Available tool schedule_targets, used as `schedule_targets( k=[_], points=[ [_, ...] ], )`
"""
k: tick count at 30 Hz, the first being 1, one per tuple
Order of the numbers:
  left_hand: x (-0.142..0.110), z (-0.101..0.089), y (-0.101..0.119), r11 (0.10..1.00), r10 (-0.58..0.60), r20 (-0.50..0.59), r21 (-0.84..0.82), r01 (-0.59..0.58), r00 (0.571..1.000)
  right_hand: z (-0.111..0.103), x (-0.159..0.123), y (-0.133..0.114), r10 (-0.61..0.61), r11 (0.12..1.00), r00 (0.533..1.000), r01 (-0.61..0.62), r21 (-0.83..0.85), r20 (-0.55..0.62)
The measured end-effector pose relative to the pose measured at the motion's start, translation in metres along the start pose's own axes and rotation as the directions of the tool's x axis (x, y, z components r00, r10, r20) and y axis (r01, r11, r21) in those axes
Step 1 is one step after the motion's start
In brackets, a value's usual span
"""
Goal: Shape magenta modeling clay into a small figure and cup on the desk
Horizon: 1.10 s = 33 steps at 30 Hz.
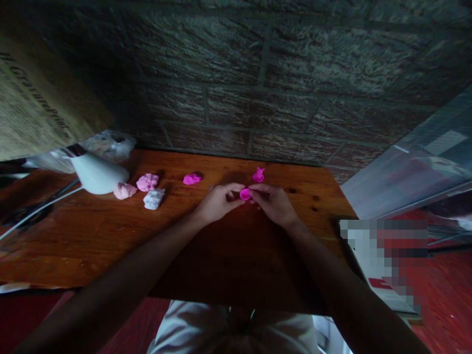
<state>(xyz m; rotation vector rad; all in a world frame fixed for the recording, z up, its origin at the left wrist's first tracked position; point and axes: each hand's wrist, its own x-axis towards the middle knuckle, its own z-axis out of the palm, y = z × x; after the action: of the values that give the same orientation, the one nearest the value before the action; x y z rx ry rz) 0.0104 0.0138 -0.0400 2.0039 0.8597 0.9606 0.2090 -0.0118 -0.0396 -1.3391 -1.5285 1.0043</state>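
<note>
Between my two hands is a small round piece of bright pink modelling clay (245, 194), hollowed like a shallow cup. My left hand (220, 200) pinches its left side, and my right hand (273, 201) grips its right edge with thumb and fingers. Just beyond my right hand, a pink clay figure (258, 174) with thin points at its top stands on the wooden table (177, 246). A flat lump of the same pink clay (192, 179) lies to the left of my hands.
Farther left sit two pale pink clay lumps (147, 182) and a white lump (154, 198). Beside them is a white lamp base (98, 172) under a printed shade (40, 93), with a cable and a plastic bag (112, 145). A brick wall (228, 73) rises behind the table.
</note>
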Motion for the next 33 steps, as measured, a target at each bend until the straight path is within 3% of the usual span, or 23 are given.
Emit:
schedule_targets(
  k=[11, 14, 21, 25, 27, 30, 33],
  points=[
    [0.015, -0.009, -0.012, 0.997, -0.055, -0.149, 0.048, 0.063, 0.987, 0.001, 0.002, 0.002, 0.073, 0.997, 0.995, -0.072, 0.023, -0.064],
    [0.019, -0.01, -0.013, 0.997, -0.054, -0.13, 0.053, 0.061, 0.99, 0.001, 0.004, 0.003, 0.071, 0.997, 0.994, -0.071, 0.004, -0.081],
    [0.015, -0.008, -0.007, 0.999, 0.031, -0.062, 0.044, -0.028, 0.998, -0.002, 0.007, 0.006, -0.087, 0.993, 0.996, 0.085, -0.082, -0.03],
    [0.014, -0.012, 0.001, 0.989, -0.106, -0.066, -0.115, 0.098, 0.992, -0.001, 0.006, 0.005, -0.045, 0.997, 0.997, 0.049, 0.066, -0.065],
    [0.014, -0.015, 0.006, 0.934, -0.252, -0.061, -0.277, 0.226, 0.966, -0.001, 0.005, 0.0, -0.01, 0.985, 0.998, 0.021, 0.172, -0.064],
    [0.011, -0.019, 0.014, 0.74, -0.449, 0.044, -0.541, 0.399, 0.892, -0.002, 0.002, -0.011, 0.047, 0.958, 0.999, -0.04, 0.285, -0.017],
    [0.01, -0.02, 0.019, 0.54, -0.485, 0.153, -0.722, 0.432, 0.861, -0.001, -0.001, -0.021, 0.105, 0.922, 0.994, -0.112, 0.37, 0.037]
  ],
)
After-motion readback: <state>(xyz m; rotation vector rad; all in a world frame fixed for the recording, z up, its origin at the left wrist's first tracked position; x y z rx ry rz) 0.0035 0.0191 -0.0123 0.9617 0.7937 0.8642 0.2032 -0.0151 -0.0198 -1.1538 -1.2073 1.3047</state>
